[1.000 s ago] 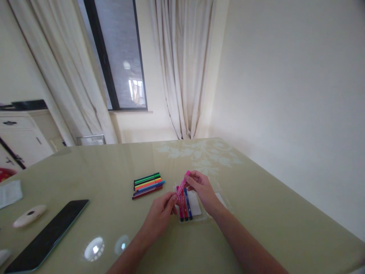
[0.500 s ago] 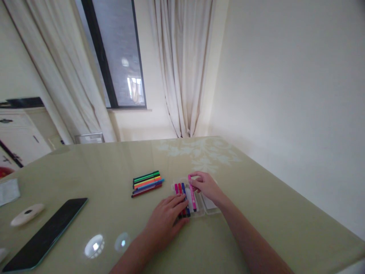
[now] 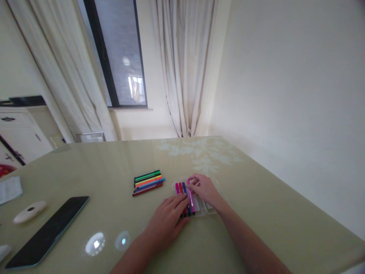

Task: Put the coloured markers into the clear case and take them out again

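Note:
An open clear plastic case (image 3: pixel 202 209) lies on the table under both hands. Inside its left part, side by side, are a magenta marker (image 3: pixel 177 188), a red marker (image 3: pixel 180 187) and a blue marker (image 3: pixel 184 186). My left hand (image 3: pixel 168 213) rests across their lower halves, fingers stretched out and lying flat. Between the thumb and fingertips of my right hand (image 3: pixel 203 188) is the upper end of a pink marker (image 3: pixel 191 201). This marker lies in the case just right of the blue one. Part of the case's right half is hidden by my right hand and wrist.
Left of the case lies a row of several coloured markers (image 3: pixel 148 183). A dark tablet-like slab (image 3: pixel 48 232), a white oval object (image 3: pixel 30 212) and a pale cloth (image 3: pixel 10 189) lie on the left of the table. A wall (image 3: pixel 285 95) borders the right side.
The pink marker has come down and left, closer alongside the blue marker, with my right hand still on it. My left hand has stayed almost in place.

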`<state>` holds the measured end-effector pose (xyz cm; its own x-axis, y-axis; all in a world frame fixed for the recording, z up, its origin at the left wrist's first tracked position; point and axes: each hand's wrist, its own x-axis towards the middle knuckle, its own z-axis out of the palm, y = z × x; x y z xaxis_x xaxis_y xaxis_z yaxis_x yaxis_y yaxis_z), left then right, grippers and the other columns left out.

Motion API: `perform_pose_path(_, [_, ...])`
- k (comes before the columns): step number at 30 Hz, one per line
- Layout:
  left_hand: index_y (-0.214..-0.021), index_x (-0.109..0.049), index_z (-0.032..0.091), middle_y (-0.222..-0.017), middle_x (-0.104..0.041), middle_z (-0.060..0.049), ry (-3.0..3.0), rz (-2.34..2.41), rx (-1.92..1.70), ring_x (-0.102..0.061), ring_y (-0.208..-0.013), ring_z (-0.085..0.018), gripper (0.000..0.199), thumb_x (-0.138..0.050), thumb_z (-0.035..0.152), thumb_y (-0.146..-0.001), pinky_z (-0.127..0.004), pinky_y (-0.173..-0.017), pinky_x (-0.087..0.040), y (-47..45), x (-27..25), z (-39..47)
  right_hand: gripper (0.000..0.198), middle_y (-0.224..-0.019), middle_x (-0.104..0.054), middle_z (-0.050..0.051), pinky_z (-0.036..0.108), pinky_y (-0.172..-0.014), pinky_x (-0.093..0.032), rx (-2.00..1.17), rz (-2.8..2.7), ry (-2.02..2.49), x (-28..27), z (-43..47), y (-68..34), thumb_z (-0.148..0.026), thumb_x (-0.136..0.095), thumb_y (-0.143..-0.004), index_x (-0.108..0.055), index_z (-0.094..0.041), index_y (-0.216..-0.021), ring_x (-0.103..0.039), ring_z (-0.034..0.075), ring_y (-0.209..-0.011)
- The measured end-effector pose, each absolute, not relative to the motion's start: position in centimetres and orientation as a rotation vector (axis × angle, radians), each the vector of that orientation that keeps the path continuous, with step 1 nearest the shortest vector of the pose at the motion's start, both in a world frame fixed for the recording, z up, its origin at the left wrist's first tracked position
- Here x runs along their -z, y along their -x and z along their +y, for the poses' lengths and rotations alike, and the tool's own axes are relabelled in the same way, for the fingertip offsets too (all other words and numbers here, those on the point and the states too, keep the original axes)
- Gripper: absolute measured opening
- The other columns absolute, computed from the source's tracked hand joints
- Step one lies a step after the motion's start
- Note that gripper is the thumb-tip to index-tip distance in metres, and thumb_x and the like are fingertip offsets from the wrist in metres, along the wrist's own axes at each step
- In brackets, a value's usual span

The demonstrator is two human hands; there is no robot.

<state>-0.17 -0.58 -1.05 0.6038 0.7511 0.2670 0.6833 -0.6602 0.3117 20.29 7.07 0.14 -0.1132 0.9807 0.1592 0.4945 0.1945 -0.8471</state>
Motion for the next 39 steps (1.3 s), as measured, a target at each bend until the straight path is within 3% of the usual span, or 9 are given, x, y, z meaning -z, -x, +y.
perform_pose_path(6, [-0.146,-0.052,0.033,-0.153,-0.053,-0.007,-2.698,1.217,-0.511,-0.052,-0.136,-0.029,0.05,-0.058,0.027,-0.098,-0.051,-0.112,-0.046,-0.1,0.9,-0.8,0.014,-0.069,-0.072,0.0,0.026,-0.058,-0.048,-0.864,-1.743,1.367,0.0,7.0,-20.2,-0.017,-0.073,-0.075,-0.075,-0.022,-0.087,-0.065,0.016,-0.059])
perform_pose_path(13, [-0.143,-0.055,0.033,-0.154,-0.052,-0.008,-2.688,1.252,-0.51,-0.051,-0.137,-0.031,0.046,-0.058,0.029,-0.097,-0.052,-0.113,-0.045,-0.2,1.1,-1.0,0.011,-0.068,-0.074,0.004,0.03,-0.065,-0.045,-0.63,-1.905,1.478,-0.3,6.9,-19.7,-0.017,-0.072,-0.074,-0.077,-0.022,-0.066,-0.066,0.02,-0.067])
perform_pose_path(20, [-0.142,-0.056,0.031,-0.145,-0.058,-0.007,-2.57,1.205,-0.685,-0.055,-0.13,-0.027,0.042,-0.053,0.037,-0.1,-0.046,-0.112,-0.045,0.4,0.9,-0.1,0.011,-0.067,-0.074,0.004,0.029,-0.063,-0.043,-0.639,-1.924,1.423,-0.2,7.0,-20.1,-0.021,-0.071,-0.077,-0.077,-0.022,-0.067,-0.064,0.019,-0.064])
perform_pose_path(22, [-0.136,-0.061,0.027,-0.134,-0.064,-0.008,-2.486,1.335,-0.794,-0.059,-0.123,-0.024,0.037,-0.046,0.036,-0.104,-0.043,-0.109,-0.047,1.7,0.7,0.9,0.012,-0.07,-0.075,0.004,0.03,-0.065,-0.043,-0.619,-1.911,1.406,-0.4,7.1,-20.2,-0.025,-0.071,-0.079,-0.078,-0.022,-0.071,-0.064,0.019,-0.066])
perform_pose_path(24, [-0.117,-0.068,0.022,-0.118,-0.068,-0.01,-2.402,1.624,-0.89,-0.061,-0.114,-0.025,0.032,-0.041,0.03,-0.104,-0.044,-0.104,-0.048,3.5,0.6,2.0,0.013,-0.073,-0.075,0.004,0.03,-0.066,-0.043,-0.589,-1.895,1.402,-0.5,7.1,-20.3,-0.028,-0.07,-0.081,-0.078,-0.022,-0.073,-0.064,0.02,-0.069])
perform_pose_path(26, [-0.103,-0.07,0.021,-0.109,-0.067,-0.01,-2.343,1.934,-0.841,-0.061,-0.104,-0.028,0.027,-0.044,0.028,-0.101,-0.046,-0.097,-0.049,5.5,0.5,2.9,0.013,-0.074,-0.075,0.004,0.03,-0.067,-0.043,-0.571,-1.88,1.401,-0.7,7.1,-20.3,-0.028,-0.07,-0.082,-0.078,-0.023,-0.074,-0.064,0.02,-0.07])
perform_pose_path(29, [-0.098,-0.067,0.02,-0.105,-0.065,-0.011,-2.274,2.174,-0.679,-0.06,-0.1,-0.03,0.02,-0.048,0.025,-0.097,-0.046,-0.091,-0.049,7.7,0.6,3.4,0.013,-0.073,-0.074,0.003,0.03,-0.068,-0.043,-0.557,-1.864,1.388,-0.9,7.0,-20.2,-0.027,-0.069,-0.082,-0.077,-0.023,-0.073,-0.063,0.019,-0.069])
perform_pose_path(34, [-0.089,-0.066,0.021,-0.1,-0.068,-0.009,-2.198,1.94,-0.799,-0.061,-0.1,-0.03,0.015,-0.053,0.029,-0.092,-0.044,-0.092,-0.047,7.2,0.8,3.5,0.012,-0.074,-0.074,0.003,0.031,-0.068,-0.044,-0.554,-1.83,1.389,-1.2,6.7,-19.9,-0.027,-0.069,-0.082,-0.076,-0.022,-0.074,-0.062,0.018,-0.067])
perform_pose_path(39, [-0.092,-0.062,0.022,-0.083,-0.071,-0.004,-1.849,1.481,-1.083,-0.064,-0.077,-0.023,0.028,-0.045,0.044,-0.098,-0.034,-0.072,-0.049,3.7,0.4,2.8,0.022,-0.088,-0.077,0.006,0.03,-0.069,-0.05,-0.858,-1.748,1.183,-1.5,5.8,-18.4,-0.038,-0.07,-0.086,-0.078,-0.021,-0.096,-0.067,0.019,-0.075])
